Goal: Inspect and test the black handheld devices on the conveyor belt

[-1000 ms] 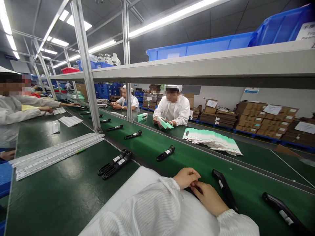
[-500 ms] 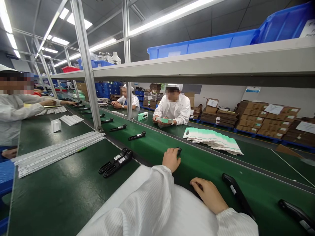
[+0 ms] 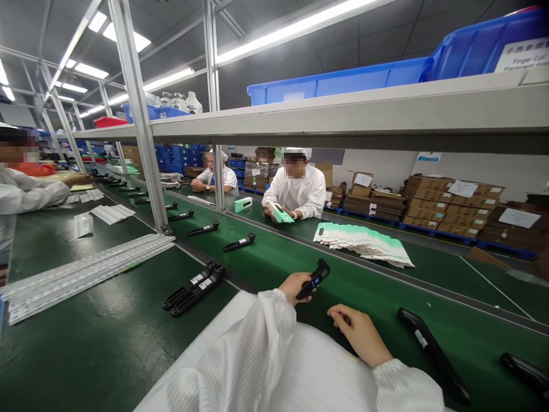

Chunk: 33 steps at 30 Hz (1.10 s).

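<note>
My left hand is closed around a black angled handheld device and holds it just above the green conveyor belt. A small blue-lit screen shows on its face, and its bent head points up and away. My right hand rests close by at the belt's near edge, fingers loosely curled in; nothing shows in it, though its palm is hidden. Right of it, another black device with a white label lies on the belt. A pair of similar labelled devices lies side by side on the table to the left.
More black devices lie spaced along the belt. White plastic strips are stacked at left. Beyond the belt, a co-worker handles a green-white box near fanned flat cartons. A shelf with blue bins crosses overhead.
My left hand has lifted the device off the belt and turned it, so its lit screen shows. The right hand has barely moved. The view has swung slightly right.
</note>
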Motion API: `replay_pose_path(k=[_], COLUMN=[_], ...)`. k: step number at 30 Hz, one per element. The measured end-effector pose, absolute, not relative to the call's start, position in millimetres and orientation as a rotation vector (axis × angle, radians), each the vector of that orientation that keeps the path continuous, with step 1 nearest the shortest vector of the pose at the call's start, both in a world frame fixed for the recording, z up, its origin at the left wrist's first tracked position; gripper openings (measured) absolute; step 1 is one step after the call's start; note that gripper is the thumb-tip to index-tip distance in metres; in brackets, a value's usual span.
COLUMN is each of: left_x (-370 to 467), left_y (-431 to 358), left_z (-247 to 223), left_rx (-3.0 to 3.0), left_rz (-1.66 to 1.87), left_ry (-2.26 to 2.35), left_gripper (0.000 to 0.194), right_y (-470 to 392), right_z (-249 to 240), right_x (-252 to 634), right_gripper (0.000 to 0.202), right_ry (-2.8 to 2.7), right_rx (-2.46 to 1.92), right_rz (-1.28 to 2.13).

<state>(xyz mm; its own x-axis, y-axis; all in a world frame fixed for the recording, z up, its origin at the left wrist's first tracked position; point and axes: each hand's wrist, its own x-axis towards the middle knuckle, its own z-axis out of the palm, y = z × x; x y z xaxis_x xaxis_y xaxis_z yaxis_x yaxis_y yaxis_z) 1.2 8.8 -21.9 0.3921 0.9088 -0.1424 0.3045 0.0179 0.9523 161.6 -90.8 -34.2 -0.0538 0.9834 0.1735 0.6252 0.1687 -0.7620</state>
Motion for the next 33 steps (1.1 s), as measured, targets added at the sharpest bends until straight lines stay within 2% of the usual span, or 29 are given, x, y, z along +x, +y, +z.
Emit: replay_pose_path(k=[5, 12, 15, 19, 24, 27, 33], left_x=[10.0, 25.0, 28.8, 36.8, 46.0, 45.6, 44.3], left_y=[-11.5, -32.2, -38.5, -47.5, -56.7, -60.9, -73.3], left_z=[-9.8, -0.3, 2.2, 3.0, -0.8, -1.5, 2.3], left_rx=[0.707, 0.622, 0.632, 0.708, 1.185, 1.549, 1.736], left_rz=[0.711, 0.667, 0.654, 0.693, 1.093, 1.258, 1.213], left_ry=[0.581, 0.497, 0.470, 0.466, 0.823, 0.922, 0.879], left_gripper=[0.035, 0.050, 0.049, 0.045, 0.026, 0.036, 0.046], right_y=[-84.9, -84.3, -86.1, -87.3, -87.5, -89.7, -96.1], right_z=[-32.7, -22.6, -19.7, -18.5, -14.0, -8.3, 0.5], right_x=[170.1, 167.4, 165.0, 164.5, 164.0, 160.6, 152.5], right_gripper=[0.035, 0.035, 0.034, 0.034, 0.034, 0.038, 0.043], right_ry=[-1.409, -1.081, -0.975, -0.815, -0.685, -0.702, -0.798], right_rx=[-1.442, -1.298, -1.237, -1.169, -1.052, -1.017, -0.902], right_rz=[0.804, 0.976, 1.023, 1.076, 1.120, 1.161, 1.184])
